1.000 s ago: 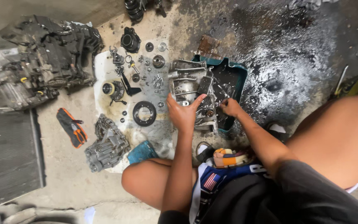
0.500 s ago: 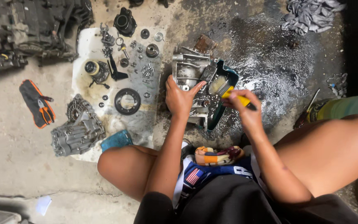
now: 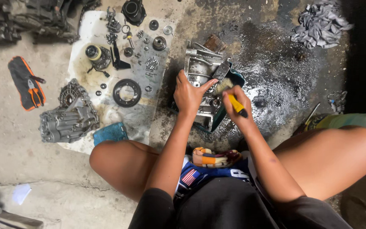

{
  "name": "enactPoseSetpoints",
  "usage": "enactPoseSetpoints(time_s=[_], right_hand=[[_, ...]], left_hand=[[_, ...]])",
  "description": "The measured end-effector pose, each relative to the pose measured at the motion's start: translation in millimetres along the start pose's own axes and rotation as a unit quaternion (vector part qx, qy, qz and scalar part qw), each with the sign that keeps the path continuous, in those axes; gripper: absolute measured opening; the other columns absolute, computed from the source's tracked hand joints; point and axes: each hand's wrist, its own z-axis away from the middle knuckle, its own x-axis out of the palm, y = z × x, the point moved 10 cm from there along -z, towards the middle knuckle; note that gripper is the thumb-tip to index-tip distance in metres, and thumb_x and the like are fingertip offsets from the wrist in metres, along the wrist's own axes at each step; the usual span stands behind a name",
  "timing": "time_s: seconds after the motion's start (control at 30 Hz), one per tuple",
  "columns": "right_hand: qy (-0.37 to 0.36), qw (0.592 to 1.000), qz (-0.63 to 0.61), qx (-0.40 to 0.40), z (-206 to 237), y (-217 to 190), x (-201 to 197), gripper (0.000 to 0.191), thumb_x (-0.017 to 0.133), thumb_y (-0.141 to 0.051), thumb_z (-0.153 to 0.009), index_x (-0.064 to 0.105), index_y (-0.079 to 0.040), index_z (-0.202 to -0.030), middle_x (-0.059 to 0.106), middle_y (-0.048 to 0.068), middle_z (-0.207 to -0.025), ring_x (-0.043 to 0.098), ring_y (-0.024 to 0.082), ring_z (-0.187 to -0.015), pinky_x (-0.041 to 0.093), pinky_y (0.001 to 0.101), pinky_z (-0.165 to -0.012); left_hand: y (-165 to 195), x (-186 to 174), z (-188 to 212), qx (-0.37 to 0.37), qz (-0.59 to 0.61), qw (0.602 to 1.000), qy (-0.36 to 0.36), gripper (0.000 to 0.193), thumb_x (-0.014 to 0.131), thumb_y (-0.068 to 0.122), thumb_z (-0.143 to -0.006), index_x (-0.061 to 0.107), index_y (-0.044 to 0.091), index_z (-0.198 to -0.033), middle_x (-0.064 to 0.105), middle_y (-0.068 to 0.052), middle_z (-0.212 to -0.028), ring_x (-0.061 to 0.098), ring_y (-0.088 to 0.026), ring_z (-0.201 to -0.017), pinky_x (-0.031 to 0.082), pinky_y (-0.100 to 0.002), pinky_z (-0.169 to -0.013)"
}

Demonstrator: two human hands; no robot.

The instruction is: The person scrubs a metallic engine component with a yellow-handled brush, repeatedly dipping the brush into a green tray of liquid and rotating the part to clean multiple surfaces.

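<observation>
Metal housing [image 3: 200,72], grey and greasy, was set in a teal tub [image 3: 227,106] on a rough concrete floor [image 3: 5,140]. The floor was wet and dark with oil to the right of the tub. The housing was pressed down by the left hand [image 3: 189,95], which lay flat on it with fingers spread and nothing gripped. One brush with a yellow handle [image 3: 236,104] was clutched in the right hand [image 3: 240,108], fingers wrapped tight, and its bristles were laid against the housing.

One white sheet [image 3: 85,63] was spread to the left, and many small parts were laid out on it. One dark ring gear [image 3: 126,92] was seen there, near one round drum part [image 3: 98,55]. One second grey casing [image 3: 66,121] was placed at the sheet's lower left edge, and one blue cloth [image 3: 110,133] lay just beside it. One pair of pliers [image 3: 33,91] rested on one black and orange glove [image 3: 22,80], well apart from the tub. One heap of grey rags [image 3: 318,25] was piled at the top right.

Bare floor was left open at the lower left. Little room was left around the tub, with the knees close on both sides.
</observation>
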Motion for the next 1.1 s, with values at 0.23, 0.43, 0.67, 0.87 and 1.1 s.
enactPoseSetpoints(time_s=[0.23,0.43,0.67,0.87,1.1], right_hand=[[0.025,0.996,0.011,-0.087,-12.5,-7.0,2.6,0.018,0.071,-0.019,-0.1,0.061,-0.005,-0.096,0.067,0.007,-0.083,0.063,0.013,-0.075,0.051,0.0299,-0.068],[-0.004,0.994,0.055,-0.089,-35.0,6.9,-3.6,0.021,0.072,-0.019,-0.101,0.059,-0.004,-0.096,0.066,0.008,-0.083,0.06,0.014,-0.074,0.049,0.0301,-0.067],[-0.079,0.991,0.005,-0.108,-28.5,3.3,8.0,0.017,0.07,-0.016,-0.101,0.06,-0.003,-0.099,0.069,0.013,-0.092,0.066,0.021,-0.08,0.052,0.0347,-0.069],[-0.076,0.978,0.175,-0.079,-35.0,-15.4,-11.7,0.043,0.07,-0.013,-0.095,0.053,0.0,-0.132,0.069,0.022,-0.098,0.07,0.039,-0.084,0.055,0.046,-0.074],[-0.134,0.916,0.255,-0.281,-10.7,-87.3,-20.6,0.032,0.071,-0.007,-0.091,0.07,-0.003,-0.123,0.07,0.016,-0.118,0.067,0.035,-0.101,0.054,0.0432,-0.088]], left_hand=[[-6.3,-1.1,-7.5,-0.011,0.011,1.0,0.025,0.108,0.079,0.078,-0.061,0.053,-0.01,-0.119,0.068,-0.027,-0.103,0.071,-0.044,-0.087,0.06,-0.046,-0.069],[-11.6,3.9,-9.2,-0.041,0.017,0.999,0.009,0.106,0.078,0.078,-0.063,0.054,-0.009,-0.12,0.069,-0.026,-0.104,0.071,-0.044,-0.089,0.059,-0.047,-0.069],[-11.5,15.0,-9.3,-0.034,0.002,0.999,-0.012,0.111,0.076,0.081,-0.064,0.051,-0.009,-0.123,0.068,-0.028,-0.107,0.072,-0.043,-0.089,0.06,-0.045,-0.069],[-7.6,22.0,-16.6,-0.024,-0.002,0.999,-0.028,0.111,0.074,0.083,-0.063,0.052,-0.008,-0.122,0.069,-0.027,-0.106,0.073,-0.041,-0.09,0.06,-0.044,-0.069],[-4.4,22.6,-18.9,-0.001,-0.015,1.0,-0.027,0.11,0.074,0.084,-0.06,0.053,-0.007,-0.118,0.068,-0.023,-0.102,0.074,-0.038,-0.088,0.061,-0.041,-0.066]])
